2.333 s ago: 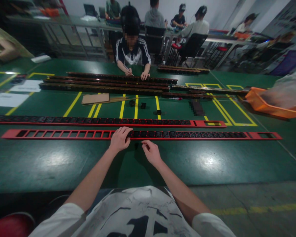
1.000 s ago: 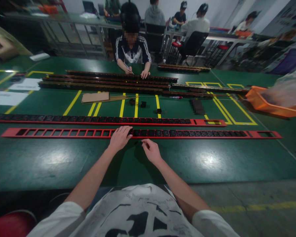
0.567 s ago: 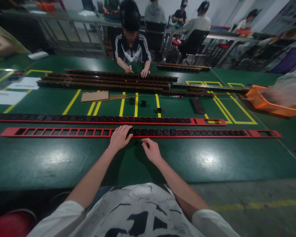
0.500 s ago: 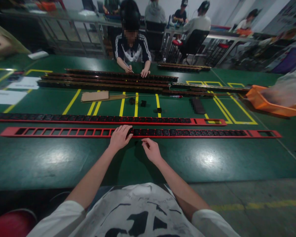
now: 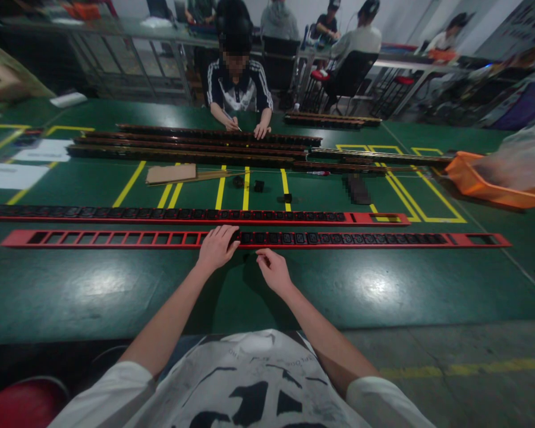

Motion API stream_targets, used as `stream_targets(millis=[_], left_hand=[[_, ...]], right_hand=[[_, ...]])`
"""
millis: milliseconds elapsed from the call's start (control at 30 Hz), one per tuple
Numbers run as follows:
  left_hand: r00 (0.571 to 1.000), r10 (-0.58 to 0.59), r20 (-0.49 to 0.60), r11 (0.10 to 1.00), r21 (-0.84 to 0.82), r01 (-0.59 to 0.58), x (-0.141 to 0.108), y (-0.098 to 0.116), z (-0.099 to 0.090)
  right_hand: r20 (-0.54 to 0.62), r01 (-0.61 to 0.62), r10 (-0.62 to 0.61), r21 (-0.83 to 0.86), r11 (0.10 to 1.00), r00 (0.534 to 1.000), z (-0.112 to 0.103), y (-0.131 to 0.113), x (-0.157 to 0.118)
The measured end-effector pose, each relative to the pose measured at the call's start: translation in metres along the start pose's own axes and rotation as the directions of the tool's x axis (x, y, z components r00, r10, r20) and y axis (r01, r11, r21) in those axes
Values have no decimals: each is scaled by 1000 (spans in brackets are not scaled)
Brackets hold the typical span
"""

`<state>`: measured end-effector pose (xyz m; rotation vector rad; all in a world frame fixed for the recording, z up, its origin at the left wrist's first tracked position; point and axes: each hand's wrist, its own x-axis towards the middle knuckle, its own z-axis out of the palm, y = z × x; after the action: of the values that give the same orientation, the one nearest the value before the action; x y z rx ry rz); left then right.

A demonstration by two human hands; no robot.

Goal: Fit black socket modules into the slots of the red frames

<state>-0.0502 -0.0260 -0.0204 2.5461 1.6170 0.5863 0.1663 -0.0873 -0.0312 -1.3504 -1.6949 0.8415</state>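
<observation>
A long red power-strip housing (image 5: 461, 241) lies across the table in front of me, with black sockets (image 5: 299, 238) filling its right part and open slots in its left part. My left hand (image 5: 216, 246) is closed over the housing where sockets and open slots meet, thumb and fingers around a black socket (image 5: 236, 236) that they partly hide. My right hand (image 5: 274, 267) is just below the housing, its fingers curled together; whether something small is in them is hidden. A small dark piece (image 5: 246, 257) lies on the table between the hands.
A second red housing (image 5: 383, 219) with black sockets lies just behind. Beyond are loose black pieces (image 5: 258, 186), cardboard (image 5: 172, 173), dark rails (image 5: 182, 148) and an orange bin (image 5: 481, 181). Across the table, a co-worker's hands (image 5: 262, 129) are at the rails; one holds a pen-like tool.
</observation>
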Motion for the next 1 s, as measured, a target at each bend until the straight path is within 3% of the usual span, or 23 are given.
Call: stream_targets(millis=[1000], left_hand=[[999, -12, 42, 998, -55, 14, 1, -4, -2]], right_hand=[[3, -2, 2, -4, 1000, 1000, 0, 1, -1]])
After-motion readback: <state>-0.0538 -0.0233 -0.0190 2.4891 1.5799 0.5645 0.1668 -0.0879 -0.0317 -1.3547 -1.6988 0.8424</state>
